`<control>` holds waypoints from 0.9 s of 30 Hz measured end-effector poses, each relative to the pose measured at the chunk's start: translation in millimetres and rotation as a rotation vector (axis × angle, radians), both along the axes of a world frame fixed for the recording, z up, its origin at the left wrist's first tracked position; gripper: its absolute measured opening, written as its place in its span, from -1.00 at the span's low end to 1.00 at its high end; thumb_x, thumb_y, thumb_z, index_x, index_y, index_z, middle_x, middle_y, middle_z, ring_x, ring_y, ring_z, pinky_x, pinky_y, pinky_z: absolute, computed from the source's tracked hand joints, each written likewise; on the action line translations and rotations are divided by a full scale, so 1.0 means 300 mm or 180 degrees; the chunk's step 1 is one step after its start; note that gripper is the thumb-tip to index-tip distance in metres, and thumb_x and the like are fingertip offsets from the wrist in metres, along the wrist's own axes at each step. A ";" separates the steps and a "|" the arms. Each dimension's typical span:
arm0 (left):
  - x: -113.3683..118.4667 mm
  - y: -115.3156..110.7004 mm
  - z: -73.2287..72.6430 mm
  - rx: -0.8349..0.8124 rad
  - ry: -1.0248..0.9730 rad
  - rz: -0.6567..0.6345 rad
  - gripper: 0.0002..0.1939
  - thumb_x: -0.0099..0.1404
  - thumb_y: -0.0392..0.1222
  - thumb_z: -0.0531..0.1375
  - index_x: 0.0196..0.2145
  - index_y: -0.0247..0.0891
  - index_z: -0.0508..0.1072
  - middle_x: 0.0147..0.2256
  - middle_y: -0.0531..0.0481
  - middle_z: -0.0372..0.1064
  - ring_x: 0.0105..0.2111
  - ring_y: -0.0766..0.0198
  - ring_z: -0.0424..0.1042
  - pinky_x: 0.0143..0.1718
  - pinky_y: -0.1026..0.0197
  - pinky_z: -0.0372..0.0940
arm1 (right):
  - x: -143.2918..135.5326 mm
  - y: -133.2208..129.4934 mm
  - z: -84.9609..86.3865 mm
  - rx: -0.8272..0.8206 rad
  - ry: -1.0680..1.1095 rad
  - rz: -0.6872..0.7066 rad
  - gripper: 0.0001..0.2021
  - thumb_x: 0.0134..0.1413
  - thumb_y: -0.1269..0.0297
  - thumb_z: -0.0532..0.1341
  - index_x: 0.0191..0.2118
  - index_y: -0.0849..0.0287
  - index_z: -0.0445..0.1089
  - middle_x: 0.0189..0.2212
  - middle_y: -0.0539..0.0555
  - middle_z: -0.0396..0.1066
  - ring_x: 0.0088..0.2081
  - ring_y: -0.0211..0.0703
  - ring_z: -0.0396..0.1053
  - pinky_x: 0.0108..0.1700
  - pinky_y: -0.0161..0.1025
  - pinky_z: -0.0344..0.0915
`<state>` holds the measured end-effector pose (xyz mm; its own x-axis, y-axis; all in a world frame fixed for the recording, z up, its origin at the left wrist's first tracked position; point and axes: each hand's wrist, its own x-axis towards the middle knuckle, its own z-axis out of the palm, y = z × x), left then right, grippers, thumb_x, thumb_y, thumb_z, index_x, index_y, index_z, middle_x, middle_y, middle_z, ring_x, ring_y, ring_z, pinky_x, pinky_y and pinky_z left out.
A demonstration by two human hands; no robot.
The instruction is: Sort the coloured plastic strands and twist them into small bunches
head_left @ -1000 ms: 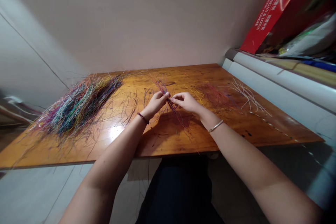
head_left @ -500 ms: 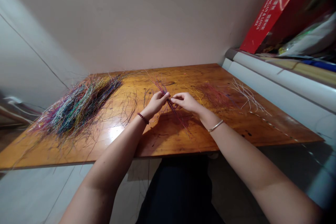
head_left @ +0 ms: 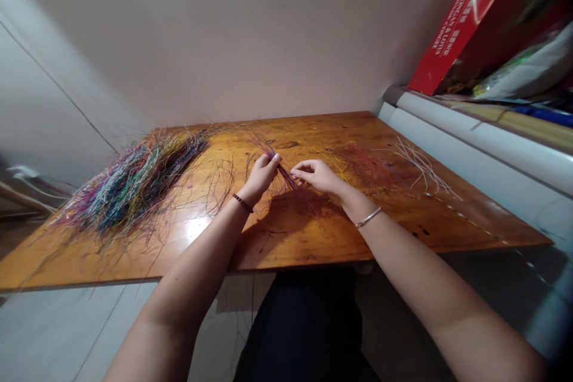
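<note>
A thin bundle of reddish and purple wires (head_left: 286, 175) slants across the middle of the table, gripped near its centre by my left hand (head_left: 263, 174). The thumb of that hand presses on top of the strands. My right hand (head_left: 316, 175) is just to the right, its thumb and forefinger pinched together beside the bundle. Whether a single strand sits in that pinch is too small to make out. The wire ends fan out above the left hand and below the right.
A large heap of many-coloured wires (head_left: 143, 182) covers the left of the wooden table (head_left: 277, 250). Red wires (head_left: 369, 164), yellow wires (head_left: 335, 161) and white wires (head_left: 425, 167) lie in loose groups at right. A red box (head_left: 465, 24) stands on the shelf beyond.
My left hand has shifted a little left with the bundle, which now tilts flatter. The gap between my hands has widened. The right hand has barely moved.
</note>
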<state>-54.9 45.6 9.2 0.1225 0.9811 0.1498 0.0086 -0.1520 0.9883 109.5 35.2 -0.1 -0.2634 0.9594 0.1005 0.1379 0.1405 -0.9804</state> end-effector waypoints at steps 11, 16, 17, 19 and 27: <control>-0.033 0.022 0.015 -0.0114 -0.0467 0.0728 -0.68 0.20 0.01 0.15 -0.49 -0.24 0.15 -0.61 0.17 0.03 -0.68 0.51 0.00 -0.67 0.41 -0.11 | 0.070 0.019 0.034 -0.0383 0.0313 -0.0827 -0.86 -0.03 0.27 0.28 -0.42 0.24 0.36 -0.44 0.06 0.42 -0.55 -0.40 0.33 -0.54 -0.45 0.16; -0.036 0.024 0.021 -0.0002 -0.0743 0.0866 -0.72 0.22 -0.02 0.13 -0.47 -0.24 0.15 -0.60 0.16 0.02 -0.66 0.50 -0.01 -0.67 0.41 -0.10 | 0.094 0.050 0.030 -0.0115 0.0908 -0.1754 -0.90 0.05 0.28 0.18 -0.38 0.21 0.32 -0.45 0.00 0.37 -0.55 -0.42 0.30 -0.57 -0.46 0.13; -0.036 0.024 0.022 -0.0003 -0.0821 0.0876 -0.72 0.22 -0.02 0.14 -0.47 -0.24 0.15 -0.59 0.16 0.02 -0.66 0.50 -0.01 -0.67 0.41 -0.10 | 0.102 0.056 0.030 -0.0079 0.1058 -0.1945 -0.91 0.05 0.28 0.16 -0.37 0.19 0.31 -0.45 -0.01 0.37 -0.55 -0.41 0.31 -0.58 -0.46 0.13; -0.036 0.023 0.025 -0.0066 -0.0928 0.0825 -0.70 0.19 -0.01 0.15 -0.47 -0.24 0.14 -0.58 0.16 0.02 -0.66 0.51 -0.01 -0.67 0.41 -0.12 | 0.118 0.062 0.034 -0.0073 0.1367 -0.2126 -0.90 0.05 0.25 0.16 -0.35 0.15 0.28 -0.45 -0.02 0.37 -0.52 -0.39 0.34 -0.56 -0.46 0.16; -0.013 -0.024 0.026 -0.0324 -0.0746 -0.0300 -0.65 0.10 0.05 0.22 -0.47 -0.26 0.21 -0.52 0.12 0.09 -0.59 0.50 0.10 -0.61 0.41 -0.02 | 0.078 0.015 0.052 -0.0463 0.1387 -0.0759 -0.87 -0.09 0.23 0.27 -0.38 0.13 0.39 -0.46 0.00 0.41 -0.44 -0.32 0.40 -0.48 -0.41 0.27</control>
